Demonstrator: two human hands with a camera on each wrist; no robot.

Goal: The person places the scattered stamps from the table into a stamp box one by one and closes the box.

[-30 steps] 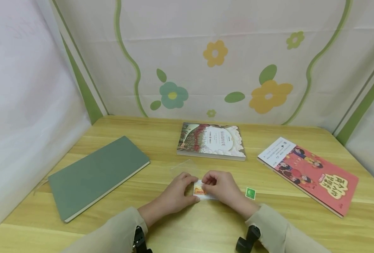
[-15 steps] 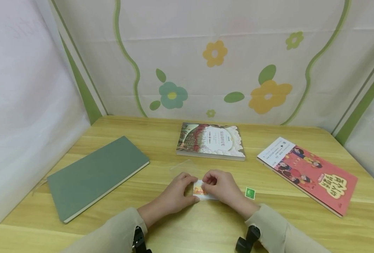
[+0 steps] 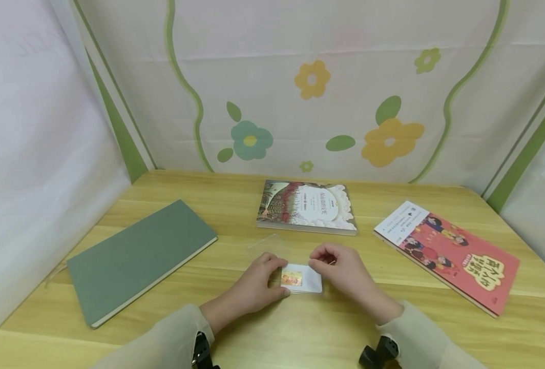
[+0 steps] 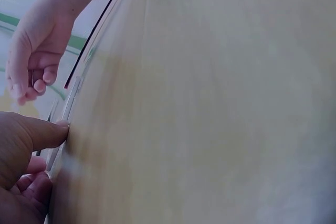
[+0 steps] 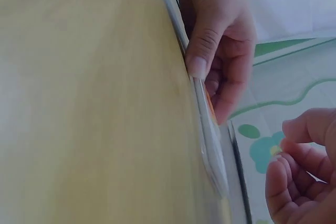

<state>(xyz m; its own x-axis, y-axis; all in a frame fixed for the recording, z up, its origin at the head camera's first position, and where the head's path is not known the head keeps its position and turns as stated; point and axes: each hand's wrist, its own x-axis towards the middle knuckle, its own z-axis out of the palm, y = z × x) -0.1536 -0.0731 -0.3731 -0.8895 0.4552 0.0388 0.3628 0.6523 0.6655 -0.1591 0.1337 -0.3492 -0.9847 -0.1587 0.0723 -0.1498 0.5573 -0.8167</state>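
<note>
A small white rounded-corner booklet or card stack [image 3: 310, 275] lies at the table's front middle. An orange-yellow stamp-like picture [image 3: 292, 278] sits on its left half. My left hand [image 3: 254, 284] grips the booklet's left end between thumb and fingers, its thumb on the near edge in the right wrist view. Just off the booklet's right end hovers my right hand [image 3: 346, 270], fingers loosely curled, with nothing visible between them in the right wrist view [image 5: 307, 171]. A clear plastic sheet [image 3: 269, 246] lies behind my left hand. The green stamp is hidden, apparently under my right forearm.
A green hardcover book [image 3: 143, 256] lies at the left. At the back middle lies an illustrated book [image 3: 307, 206], and a red book [image 3: 452, 256] is at the right. A flower-printed white curtain [image 3: 272, 92] rises behind the table.
My right hand has lifted off the stamp-like picture and moved right, uncovering the booklet's right half. The green stamp has gone from sight. My left hand stays in place.
</note>
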